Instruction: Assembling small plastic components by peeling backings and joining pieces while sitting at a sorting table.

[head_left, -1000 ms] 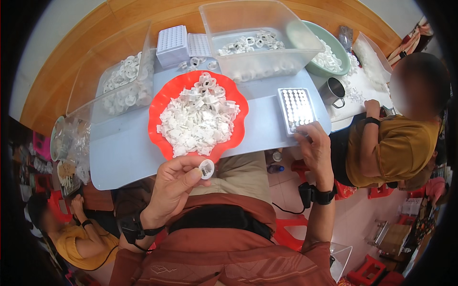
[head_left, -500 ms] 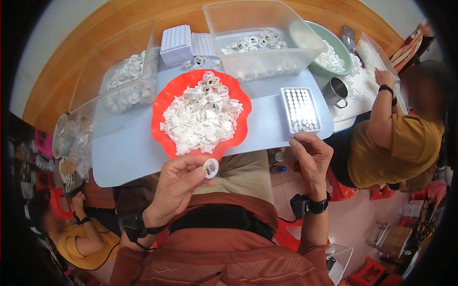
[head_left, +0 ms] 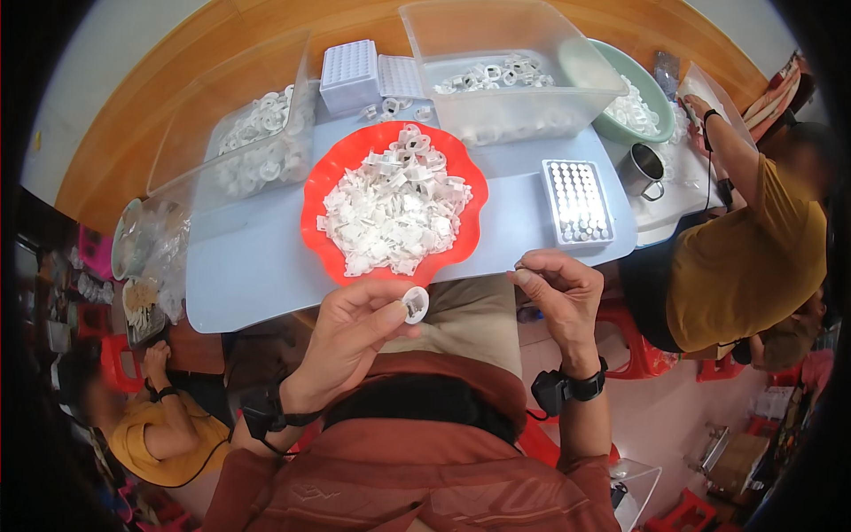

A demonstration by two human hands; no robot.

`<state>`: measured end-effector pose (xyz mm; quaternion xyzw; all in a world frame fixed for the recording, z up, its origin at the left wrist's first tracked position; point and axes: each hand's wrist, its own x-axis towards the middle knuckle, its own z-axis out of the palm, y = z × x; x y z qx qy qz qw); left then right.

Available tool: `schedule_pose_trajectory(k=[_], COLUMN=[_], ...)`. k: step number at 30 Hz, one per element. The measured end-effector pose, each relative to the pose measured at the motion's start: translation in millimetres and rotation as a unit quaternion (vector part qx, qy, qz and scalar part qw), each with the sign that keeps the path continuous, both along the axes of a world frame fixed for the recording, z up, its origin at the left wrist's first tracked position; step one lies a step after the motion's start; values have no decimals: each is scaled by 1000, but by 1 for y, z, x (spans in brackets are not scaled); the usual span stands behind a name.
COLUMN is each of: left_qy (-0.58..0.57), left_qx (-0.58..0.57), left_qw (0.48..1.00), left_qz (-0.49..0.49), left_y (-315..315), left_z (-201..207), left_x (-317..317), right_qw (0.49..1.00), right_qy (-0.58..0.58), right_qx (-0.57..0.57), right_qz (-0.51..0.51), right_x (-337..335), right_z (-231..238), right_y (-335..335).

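My left hand (head_left: 359, 326), closed in a pinch, holds a small round white plastic part (head_left: 415, 304) just in front of a red scalloped bowl (head_left: 316, 238). Dark detail shows inside the part's ring. To the right, my right hand (head_left: 564, 297) has thumb and forefinger pressed together on a tiny dark piece (head_left: 519, 266), too small to name. Beyond that hand, a white tray (head_left: 581, 242) holds rows of small shiny silver discs. White plastic pieces (head_left: 390, 217) are heaped in the bowl.
Clear bins (head_left: 532, 111) with white parts stand at the back and left of the blue table (head_left: 248, 275). White racks (head_left: 347, 80) sit between them. A metal mug (head_left: 642, 170) and green basin (head_left: 660, 93) are at right, near a co-worker (head_left: 745, 257). Another person (head_left: 160, 434) sits left.
My right hand has drawn back from the tray's near edge, leftward toward my left hand, with the tiny piece pinched. My left hand still holds the white part. The view has shifted slightly.
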<state>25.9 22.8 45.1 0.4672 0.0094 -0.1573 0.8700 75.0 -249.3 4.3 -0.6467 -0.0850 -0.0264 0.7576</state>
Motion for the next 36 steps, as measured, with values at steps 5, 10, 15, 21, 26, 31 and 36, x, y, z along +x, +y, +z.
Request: schedule_pose_trajectory(k=[5,10,15,21,26,31,36], left_qy=[0,6,6,6,10,10,7], left_qx=[-3,-5,-5,-19,-13,-12,-22], left_qw=[1000,1000,1000,1000,1000,1000,1000], left_qz=[-5,-4,-2,-2,-6,-10,-22], left_y=[-3,-5,-5,-8,-10,-10,-10], left_z=[0,0,-2,-4,-8,-11,-14], left_x=[0,-1,-3,-6,-7,-7,-7], right_qw=[997,996,993,996,994,991,985], right_qy=[-59,-68,-98,-61,-83,-95,-140], right_qx=[-37,2,-5,21,-9,-27,-42], right_qz=[25,59,67,69,72,88,96], right_x=[-1,-5,-7,-15,-19,-23,-22], right_z=[1,2,1,11,16,23,21], right_y=[12,21,28,39,45,50,56])
